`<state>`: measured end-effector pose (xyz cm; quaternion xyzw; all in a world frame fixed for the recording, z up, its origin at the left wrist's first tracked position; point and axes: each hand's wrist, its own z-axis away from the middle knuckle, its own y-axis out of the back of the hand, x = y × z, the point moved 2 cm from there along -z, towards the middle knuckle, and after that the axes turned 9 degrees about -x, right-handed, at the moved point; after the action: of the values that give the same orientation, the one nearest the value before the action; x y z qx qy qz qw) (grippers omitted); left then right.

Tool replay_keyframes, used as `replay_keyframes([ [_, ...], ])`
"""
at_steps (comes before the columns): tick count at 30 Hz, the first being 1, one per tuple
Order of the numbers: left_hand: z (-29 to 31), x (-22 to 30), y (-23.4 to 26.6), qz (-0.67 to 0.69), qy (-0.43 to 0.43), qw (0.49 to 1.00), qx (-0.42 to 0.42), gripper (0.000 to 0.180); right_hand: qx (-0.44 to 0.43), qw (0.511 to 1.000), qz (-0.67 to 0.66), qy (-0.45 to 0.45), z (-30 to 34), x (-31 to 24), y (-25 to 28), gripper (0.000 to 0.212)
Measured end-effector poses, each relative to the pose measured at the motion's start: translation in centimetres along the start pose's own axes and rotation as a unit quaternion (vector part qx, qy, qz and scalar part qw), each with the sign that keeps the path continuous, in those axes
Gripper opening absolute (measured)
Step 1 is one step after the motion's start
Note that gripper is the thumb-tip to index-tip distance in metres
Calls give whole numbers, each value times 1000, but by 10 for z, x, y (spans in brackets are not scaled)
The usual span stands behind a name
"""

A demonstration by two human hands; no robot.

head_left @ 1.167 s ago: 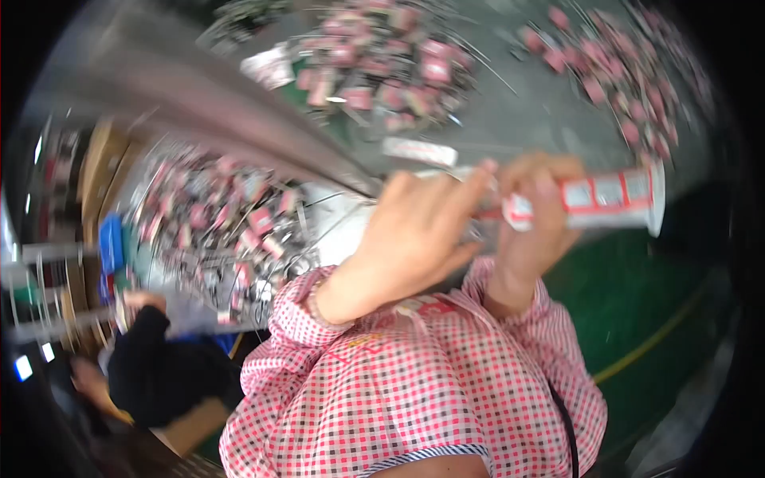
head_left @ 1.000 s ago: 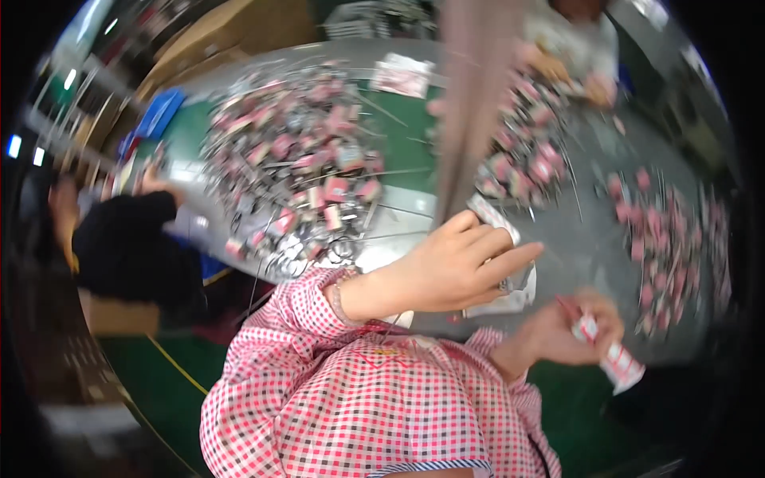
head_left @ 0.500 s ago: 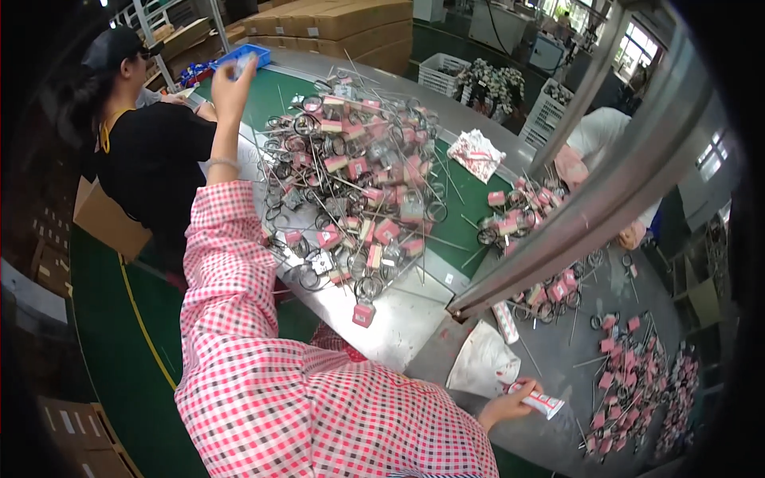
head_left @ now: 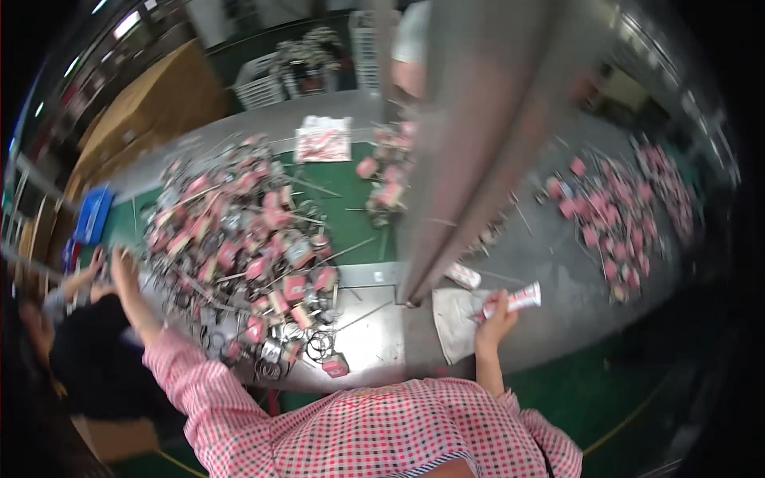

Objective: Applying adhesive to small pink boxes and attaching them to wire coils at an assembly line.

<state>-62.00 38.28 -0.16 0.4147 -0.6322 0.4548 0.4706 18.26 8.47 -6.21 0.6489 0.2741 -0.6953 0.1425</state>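
In my right hand point(head_left: 496, 320), fingers wrapped round it, is a white squeeze tube point(head_left: 524, 297) with red print. Just beneath that hand lies a stained white cloth point(head_left: 454, 323). My left hand point(head_left: 125, 269) is stretched out to the far left, beside a big heap of parts point(head_left: 239, 239). Its fingers are smeared, so I cannot make out whether it holds anything. The heap is made of pink and cream blocks with coiled dark loops and thin metal rods. A co-worker's hand point(head_left: 84, 276) is close to my left hand.
A steel post point(head_left: 470, 175) rises through the worktable point(head_left: 370, 334). Smaller piles of pink parts point(head_left: 613, 211) lie on the right. A red-stained white cloth point(head_left: 323, 139) lies behind the heap. A blue bin point(head_left: 95, 213) stands at far left, near the co-worker in black point(head_left: 103, 358).
My view has turned to the right. My left arm has come down from its raised position toward the table's left side. The tube is still in my right hand.
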Motion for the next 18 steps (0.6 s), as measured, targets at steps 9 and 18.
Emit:
replay_keyframes([
  [9,20,113,-387,-524,-187,823,113,27,-47,997,-24,59,2,8,1,24],
  [18,-61,-52,-556,-564,-233,756,-235,27,-83,993,-19,85,1,5,7,21],
])
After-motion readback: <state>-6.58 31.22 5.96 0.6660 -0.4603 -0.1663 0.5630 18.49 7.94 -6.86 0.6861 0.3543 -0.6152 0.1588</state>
